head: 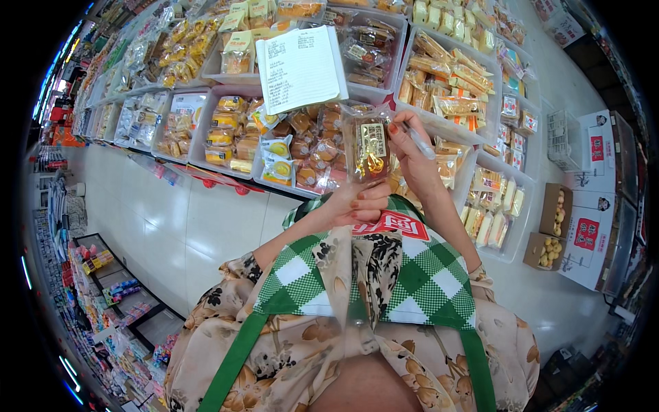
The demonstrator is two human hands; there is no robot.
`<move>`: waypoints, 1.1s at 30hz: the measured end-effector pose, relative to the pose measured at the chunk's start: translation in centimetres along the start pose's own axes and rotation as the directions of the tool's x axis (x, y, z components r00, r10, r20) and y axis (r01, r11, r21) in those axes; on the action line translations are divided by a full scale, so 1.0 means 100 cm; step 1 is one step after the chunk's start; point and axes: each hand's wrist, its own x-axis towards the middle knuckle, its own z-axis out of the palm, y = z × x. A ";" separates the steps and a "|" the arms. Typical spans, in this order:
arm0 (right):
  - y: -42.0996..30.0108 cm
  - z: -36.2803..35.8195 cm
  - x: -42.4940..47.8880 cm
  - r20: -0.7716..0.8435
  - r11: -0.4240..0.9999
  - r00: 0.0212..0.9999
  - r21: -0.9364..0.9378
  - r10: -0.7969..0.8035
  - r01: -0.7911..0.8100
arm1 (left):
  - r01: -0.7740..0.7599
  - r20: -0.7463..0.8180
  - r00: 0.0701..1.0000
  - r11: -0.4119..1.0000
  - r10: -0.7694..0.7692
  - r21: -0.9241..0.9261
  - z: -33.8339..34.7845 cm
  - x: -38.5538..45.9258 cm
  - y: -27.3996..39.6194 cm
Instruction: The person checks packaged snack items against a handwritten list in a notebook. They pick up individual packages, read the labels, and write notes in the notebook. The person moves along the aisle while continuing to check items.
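Note:
Between my two hands is a clear-wrapped brown cake (366, 149) with a gold printed label, held upright in front of my apron. My left hand (369, 202) grips its lower edge. My right hand (412, 149) pinches the wrapper's upper right side and also holds a pen (419, 140) with a pale, see-through barrel. An open notebook (304, 72) with handwritten lines lies on the bins beyond the cake, touched by neither hand. Below it are packaged round brown cakes (319, 154), partly hidden by the cake I hold.
Plastic bins of wrapped pastries cover the display, including yellow-packed cakes (221, 136), long bread sticks (448, 77) and sandwich-like slices (491, 221). Cardboard boxes of fruit (551, 252) and a white crate (564, 139) stand on the right. Low shelving (128, 293) stands at lower left, across the tiled floor (159, 206).

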 end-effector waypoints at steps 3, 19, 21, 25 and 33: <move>-0.004 0.000 -0.003 0.036 0.996 0.996 0.002 0.085 -0.085 | 0.033 -0.034 0.999 0.999 -0.035 -0.041 0.005 0.000 -0.001; -0.017 -0.021 0.006 0.087 0.889 0.994 -0.447 -0.067 0.099 | -0.301 -0.317 0.745 0.719 0.588 0.627 0.015 0.013 0.006; -0.012 -0.025 0.007 0.067 0.798 0.998 -0.601 -0.012 0.050 | -0.312 -0.292 0.776 0.743 0.559 0.592 0.014 0.016 0.009; -0.013 -0.019 0.004 -0.067 0.849 0.998 -0.528 -0.009 -0.028 | -0.342 -0.256 0.756 0.696 0.603 0.631 0.010 0.019 0.010; 0.019 -0.049 0.020 -0.086 0.850 0.995 -0.520 0.044 -0.083 | -0.412 -0.348 0.738 0.795 0.578 0.446 -0.016 0.042 0.037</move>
